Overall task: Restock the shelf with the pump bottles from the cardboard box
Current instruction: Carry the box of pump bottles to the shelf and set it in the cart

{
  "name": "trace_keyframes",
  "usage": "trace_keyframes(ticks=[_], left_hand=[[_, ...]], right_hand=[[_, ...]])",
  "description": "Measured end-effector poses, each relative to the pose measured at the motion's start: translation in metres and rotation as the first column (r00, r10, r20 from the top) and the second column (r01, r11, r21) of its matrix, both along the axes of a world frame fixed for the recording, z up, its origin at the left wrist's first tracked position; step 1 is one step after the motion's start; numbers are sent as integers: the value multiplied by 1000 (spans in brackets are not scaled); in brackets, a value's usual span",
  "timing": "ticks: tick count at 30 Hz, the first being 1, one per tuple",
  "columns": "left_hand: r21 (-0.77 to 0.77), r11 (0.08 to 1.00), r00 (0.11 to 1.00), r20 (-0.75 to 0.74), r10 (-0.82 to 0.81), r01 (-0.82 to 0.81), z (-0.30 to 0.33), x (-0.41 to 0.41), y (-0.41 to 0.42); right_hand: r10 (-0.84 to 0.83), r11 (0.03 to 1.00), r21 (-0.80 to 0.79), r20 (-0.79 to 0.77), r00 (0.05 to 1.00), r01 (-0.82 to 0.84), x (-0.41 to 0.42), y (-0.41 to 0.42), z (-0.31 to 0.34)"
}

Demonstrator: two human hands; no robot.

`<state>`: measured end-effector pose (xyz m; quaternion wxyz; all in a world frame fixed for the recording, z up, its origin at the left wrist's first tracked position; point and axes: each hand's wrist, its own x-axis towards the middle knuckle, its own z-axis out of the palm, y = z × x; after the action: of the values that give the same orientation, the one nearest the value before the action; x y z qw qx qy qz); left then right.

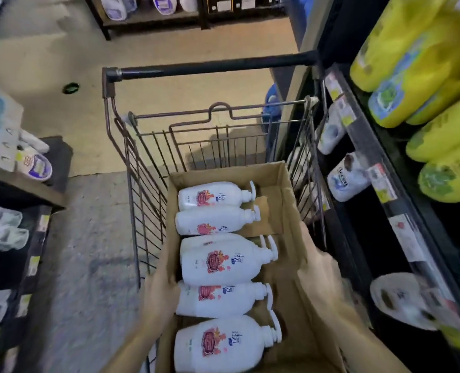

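cardboard box (288,211) in wire cart (142,168) holds five white pump bottles (218,261) lying flat; left hand (160,294) grips box's left wall; right hand (319,270) lies flat on right flap, fingers straight

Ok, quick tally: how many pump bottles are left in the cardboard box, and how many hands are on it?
White pump bottles lying in the cardboard box: 5
Hands at the box: 2, left hand and right hand
Total: 7
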<state>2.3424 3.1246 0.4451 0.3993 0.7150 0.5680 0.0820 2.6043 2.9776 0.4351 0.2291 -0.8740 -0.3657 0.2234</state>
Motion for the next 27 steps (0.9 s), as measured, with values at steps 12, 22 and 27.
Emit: trace_keyframes(ticks=[12,22,27], left_hand=[[-24,999,998,-30,48,-49,-119,2,-9],[-72,988,991,10,134,-133,-187,-7,-17],[-83,990,994,2,112,-111,-205,-7,-27]], right_hand=[[11,999,-42,93,996,-7,-15,-2,-140],[15,995,-103,67,998,-8,-19,-9,-197],[-14,993,-117,-7,1000,13,-31,-20,-219]])
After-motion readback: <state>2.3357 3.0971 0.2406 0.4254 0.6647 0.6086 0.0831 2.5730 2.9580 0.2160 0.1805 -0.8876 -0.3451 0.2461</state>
